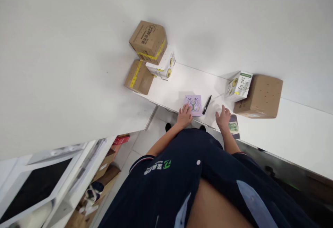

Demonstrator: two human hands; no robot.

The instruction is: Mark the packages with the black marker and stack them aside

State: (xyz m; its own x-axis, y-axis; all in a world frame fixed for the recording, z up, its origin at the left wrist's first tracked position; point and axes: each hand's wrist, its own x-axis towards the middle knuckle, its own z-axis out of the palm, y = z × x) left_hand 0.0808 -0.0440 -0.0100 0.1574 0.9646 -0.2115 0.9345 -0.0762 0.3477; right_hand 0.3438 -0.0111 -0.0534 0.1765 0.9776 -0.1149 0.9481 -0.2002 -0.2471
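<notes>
Dark flat case with a banknote-like print (235, 127) lies just beside your right hand (223, 117), which is empty, fingers loosely spread. Your left hand (184, 116) rests on the near-left corner of the lilac patterned box (194, 104), apparently steadying it (pinch: cannot tell); any lift would call for a firmer edge hold. Box lies flat by the front edge of the white table (168, 93), near-square, no clear long axis; beside it, the black marker pen (207, 105) slants away rightward.

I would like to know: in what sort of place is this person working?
Probably an office or storeroom, though I cannot be sure: a narrow white table stands against a wall, cardboard boxes are on it, and filled shelves show at lower left.
</notes>
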